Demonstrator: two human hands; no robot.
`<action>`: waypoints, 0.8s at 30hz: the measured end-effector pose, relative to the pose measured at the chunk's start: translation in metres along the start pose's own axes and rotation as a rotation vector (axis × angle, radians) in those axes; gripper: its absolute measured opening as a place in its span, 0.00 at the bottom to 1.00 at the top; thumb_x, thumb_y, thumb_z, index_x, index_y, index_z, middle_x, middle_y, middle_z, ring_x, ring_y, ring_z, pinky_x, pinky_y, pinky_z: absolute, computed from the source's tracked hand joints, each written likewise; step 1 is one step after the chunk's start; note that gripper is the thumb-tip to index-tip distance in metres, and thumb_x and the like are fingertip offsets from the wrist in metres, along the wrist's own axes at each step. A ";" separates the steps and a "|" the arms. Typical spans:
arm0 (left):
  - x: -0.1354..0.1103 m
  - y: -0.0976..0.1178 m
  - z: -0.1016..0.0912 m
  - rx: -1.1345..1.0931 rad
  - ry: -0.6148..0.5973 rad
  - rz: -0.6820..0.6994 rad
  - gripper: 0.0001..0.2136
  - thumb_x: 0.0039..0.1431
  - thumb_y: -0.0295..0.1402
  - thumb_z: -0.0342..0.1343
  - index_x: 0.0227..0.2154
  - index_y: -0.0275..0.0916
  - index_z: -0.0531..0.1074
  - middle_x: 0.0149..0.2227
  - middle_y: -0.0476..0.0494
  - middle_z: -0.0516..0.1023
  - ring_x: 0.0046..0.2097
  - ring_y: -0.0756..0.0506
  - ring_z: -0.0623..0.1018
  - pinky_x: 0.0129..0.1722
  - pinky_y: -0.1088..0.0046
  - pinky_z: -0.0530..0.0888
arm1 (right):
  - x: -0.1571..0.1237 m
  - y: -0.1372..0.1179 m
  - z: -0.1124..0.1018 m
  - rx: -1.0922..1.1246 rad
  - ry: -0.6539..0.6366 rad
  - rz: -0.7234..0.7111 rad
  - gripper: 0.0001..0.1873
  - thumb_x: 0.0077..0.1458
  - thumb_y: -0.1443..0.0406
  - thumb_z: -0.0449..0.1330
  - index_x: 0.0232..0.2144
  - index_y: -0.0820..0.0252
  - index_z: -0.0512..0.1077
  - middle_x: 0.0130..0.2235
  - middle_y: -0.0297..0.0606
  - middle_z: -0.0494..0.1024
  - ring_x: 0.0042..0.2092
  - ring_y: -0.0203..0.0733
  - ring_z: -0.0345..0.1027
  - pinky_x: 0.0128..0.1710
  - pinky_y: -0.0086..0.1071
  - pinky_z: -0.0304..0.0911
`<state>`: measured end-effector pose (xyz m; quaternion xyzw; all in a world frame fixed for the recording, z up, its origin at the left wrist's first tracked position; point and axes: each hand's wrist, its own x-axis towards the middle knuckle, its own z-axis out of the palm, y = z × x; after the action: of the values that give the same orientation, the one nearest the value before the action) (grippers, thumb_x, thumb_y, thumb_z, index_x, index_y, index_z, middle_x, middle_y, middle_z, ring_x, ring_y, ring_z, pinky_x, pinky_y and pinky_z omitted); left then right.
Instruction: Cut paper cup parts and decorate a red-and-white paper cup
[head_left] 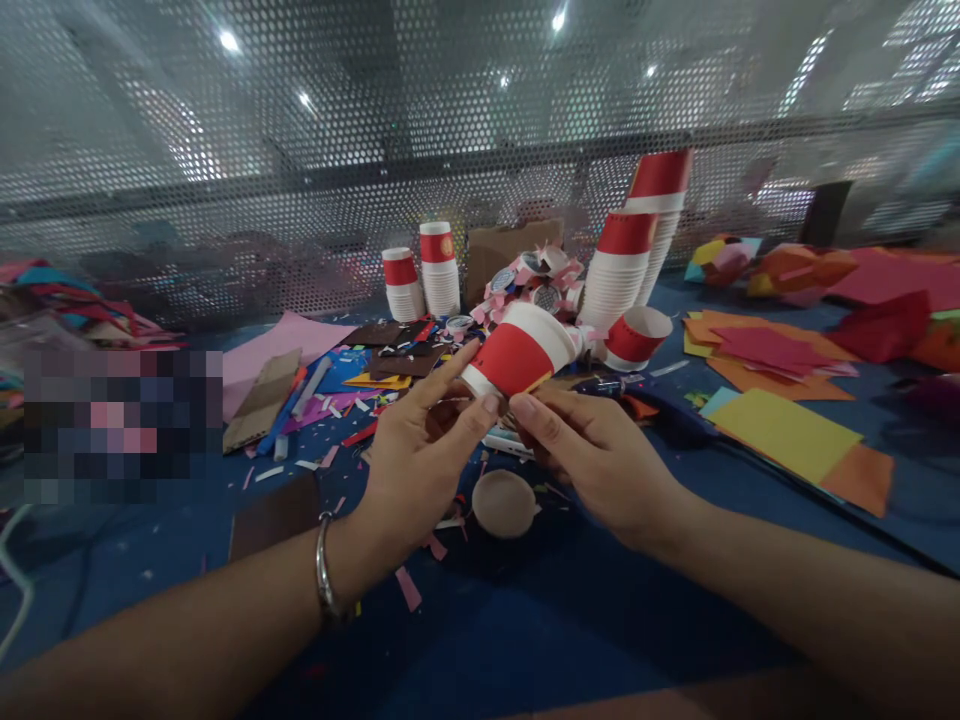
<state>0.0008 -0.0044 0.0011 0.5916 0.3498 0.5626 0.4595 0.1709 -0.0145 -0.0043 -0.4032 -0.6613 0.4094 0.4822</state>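
Observation:
A red and white paper cup (517, 350) is tilted in front of me, its wide end toward the upper right. My left hand (420, 440) is closed on it, fingers behind and thumb at its narrow end. With thumb and fingers pinched together, my right hand (592, 450) grips the cup's lower edge; a small yellow patch shows just above that thumb. Whether the right fingers also hold something small is hidden. Below both hands, a round pale dish-like piece (504, 503) lies on the blue table (480, 620).
Stacked paper cups (616, 270) stand back right, more stacks (439, 270) back left. One loose cup (637, 338) lies behind my right hand. Pink-and-white paper pieces (544, 275) are heaped centrally. Coloured sheets (787, 430) lie right; markers (283, 410) and scraps lie left. Perforated metal panel (337, 180) behind.

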 end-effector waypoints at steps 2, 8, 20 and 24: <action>0.000 0.000 0.000 0.009 0.000 -0.008 0.24 0.60 0.36 0.66 0.60 0.47 0.76 0.38 0.50 0.78 0.38 0.49 0.77 0.49 0.67 0.78 | 0.000 -0.001 0.001 0.002 0.009 0.002 0.27 0.67 0.45 0.56 0.25 0.57 0.64 0.23 0.27 0.58 0.23 0.31 0.48 0.22 0.31 0.46; 0.001 -0.002 -0.001 0.045 0.024 -0.020 0.25 0.60 0.38 0.66 0.60 0.46 0.75 0.38 0.50 0.78 0.38 0.49 0.78 0.46 0.68 0.79 | 0.001 0.000 0.003 0.046 0.013 0.029 0.26 0.65 0.44 0.57 0.27 0.58 0.68 0.25 0.28 0.60 0.23 0.31 0.48 0.21 0.31 0.45; -0.002 0.000 0.000 0.161 0.033 -0.003 0.27 0.57 0.40 0.68 0.60 0.44 0.75 0.43 0.44 0.80 0.43 0.45 0.80 0.47 0.67 0.78 | 0.001 0.000 0.003 0.033 0.023 0.047 0.26 0.66 0.45 0.57 0.25 0.57 0.62 0.24 0.27 0.57 0.23 0.30 0.47 0.21 0.31 0.43; 0.002 -0.002 0.002 -0.078 0.015 -0.072 0.21 0.59 0.39 0.67 0.56 0.44 0.77 0.43 0.44 0.80 0.43 0.44 0.80 0.49 0.63 0.79 | 0.001 -0.002 0.003 0.064 0.017 0.047 0.26 0.66 0.46 0.57 0.25 0.57 0.63 0.25 0.27 0.58 0.23 0.30 0.47 0.20 0.31 0.42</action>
<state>0.0030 -0.0025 -0.0004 0.5561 0.3518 0.5634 0.4995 0.1680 -0.0143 -0.0027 -0.4066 -0.6342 0.4379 0.4907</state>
